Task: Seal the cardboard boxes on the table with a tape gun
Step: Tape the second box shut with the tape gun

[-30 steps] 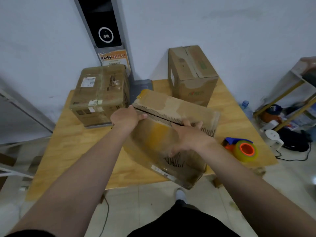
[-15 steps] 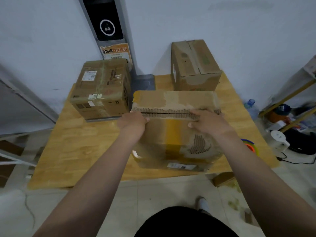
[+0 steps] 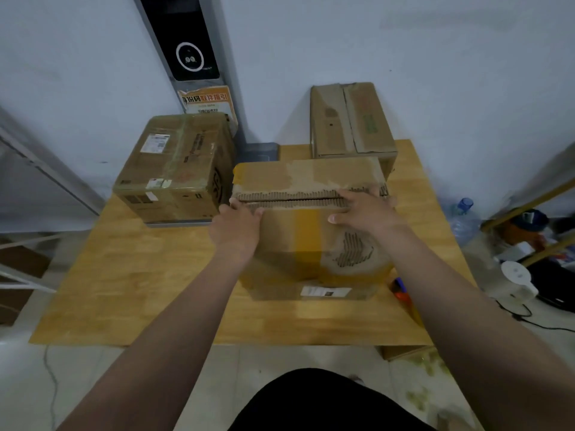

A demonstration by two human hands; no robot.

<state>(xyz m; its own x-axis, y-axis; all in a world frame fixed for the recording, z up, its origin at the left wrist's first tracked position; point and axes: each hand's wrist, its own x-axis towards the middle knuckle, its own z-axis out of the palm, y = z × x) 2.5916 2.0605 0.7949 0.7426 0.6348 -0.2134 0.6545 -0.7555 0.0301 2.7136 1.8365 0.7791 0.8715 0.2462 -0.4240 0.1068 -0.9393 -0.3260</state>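
**Step in hand:** closing the flaps of the front box (image 3: pixel 311 237), ahead of taping. No fresh tape on the centre seam (image 3: pixel 289 201) yet, judging by the dark gap and the bare torn corrugation along it.

**Location of front box:** on the worktop (image 3: pixel 140 275), toward the near edge and right of centre, seam running left to right. Just beside it on the left, a taped box (image 3: pixel 174 169). Behind it, against the wall, a third box (image 3: pixel 351 122).

**Left hand (image 3: pixel 238 227):** at the left end of the seam, fingers bent onto the near flap. Hooked over the edge or only pressing: cannot tell.

**Right hand (image 3: pixel 368 213):** laid flat across the right end of the seam, fingers straight, thumb out to the left. Pressing the flaps down, gripping nothing.

**Tape gun (image 3: pixel 400 289):** on the worktop just right of the front box, mostly hidden behind the right forearm. Only a blue and orange part on show. Held by neither hand.

**Next move, as judged:**
1. Hold the flaps level and shut with the left hand.
2. Free the right hand, reach back and to the right, and take the tape gun by its handle.
3. Start the strip on one end wall of the box, then draw it along the full seam.
4. Expect poor adhesion on the torn corrugation, so press the tape down firmly.
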